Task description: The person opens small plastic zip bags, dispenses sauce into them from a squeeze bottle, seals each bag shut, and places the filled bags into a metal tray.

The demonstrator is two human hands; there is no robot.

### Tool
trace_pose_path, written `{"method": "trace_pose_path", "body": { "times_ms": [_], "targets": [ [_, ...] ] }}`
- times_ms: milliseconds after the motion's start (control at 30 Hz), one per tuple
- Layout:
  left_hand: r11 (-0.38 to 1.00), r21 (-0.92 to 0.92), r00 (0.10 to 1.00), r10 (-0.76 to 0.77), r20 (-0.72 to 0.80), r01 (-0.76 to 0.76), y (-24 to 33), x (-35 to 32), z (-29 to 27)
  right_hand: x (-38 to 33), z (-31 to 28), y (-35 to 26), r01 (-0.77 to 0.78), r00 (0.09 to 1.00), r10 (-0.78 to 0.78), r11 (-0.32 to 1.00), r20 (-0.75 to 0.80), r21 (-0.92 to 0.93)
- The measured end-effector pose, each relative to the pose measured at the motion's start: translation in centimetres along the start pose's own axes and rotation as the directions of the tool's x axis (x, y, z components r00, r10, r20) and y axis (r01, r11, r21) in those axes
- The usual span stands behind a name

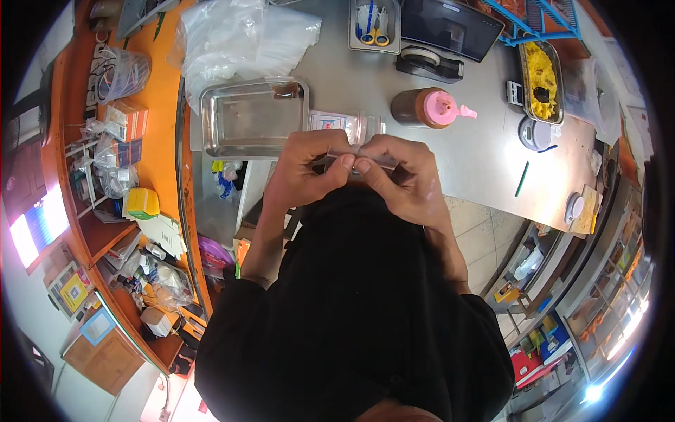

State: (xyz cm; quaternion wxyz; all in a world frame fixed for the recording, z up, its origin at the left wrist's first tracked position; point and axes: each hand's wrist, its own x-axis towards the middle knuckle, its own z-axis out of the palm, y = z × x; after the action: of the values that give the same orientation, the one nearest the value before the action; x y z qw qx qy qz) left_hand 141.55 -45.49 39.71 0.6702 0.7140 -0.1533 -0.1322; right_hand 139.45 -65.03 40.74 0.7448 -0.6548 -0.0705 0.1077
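Close to my body, at the near edge of the metal table, my left hand [309,169] and my right hand [404,172] meet with thumbs and fingertips pinched together. Between them they grip a small clear plastic bag [341,150]; what is in it, if anything, I cannot make out. Just beyond my hands lie several small clear bags [371,125], one with red and blue print. To the left of them is a rectangular metal tray [253,116] with a small dark brown piece [285,90] at its far right corner. A brown squeeze bottle with a pink cap [441,107] stands beyond my right hand.
Large clear plastic bags [239,42] pile up at the far left. A tape dispenser [430,65], a dark screen [453,27] and a small tray with scissors and pens [375,24] stand at the back. To the right are a tray of yellow pieces [541,77] and a green pen [522,178].
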Motion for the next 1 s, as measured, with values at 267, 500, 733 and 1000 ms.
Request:
{"method": "trace_pose_path", "body": {
  "times_ms": [267,500,733,1000],
  "targets": [
    [0.993,0.087,0.986,-0.063,-0.151,0.077,-3.7,-2.4,-2.4,1.4,0.8,4.9,-0.118,0.991,0.111,0.988,-0.075,-0.095],
    [0.988,0.139,0.93,-0.017,-0.367,0.073,-12.3,-2.7,-5.9,7.1,2.2,13.1,-0.389,0.905,0.391,0.92,0.168,-0.043],
    [0.906,0.382,0.883,0.018,-0.469,0.184,-24.5,0.9,-13.2,6.4,-1.9,22.5,-0.184,0.981,0.083,0.681,-0.175,-0.708],
    [0.813,0.476,0.757,0.068,-0.65,0.335,-25.5,2.2,-10.3,0.6,-3.2,23.6,-0.339,0.938,0.227,0.437,-0.263,-0.833]
  ]
}}
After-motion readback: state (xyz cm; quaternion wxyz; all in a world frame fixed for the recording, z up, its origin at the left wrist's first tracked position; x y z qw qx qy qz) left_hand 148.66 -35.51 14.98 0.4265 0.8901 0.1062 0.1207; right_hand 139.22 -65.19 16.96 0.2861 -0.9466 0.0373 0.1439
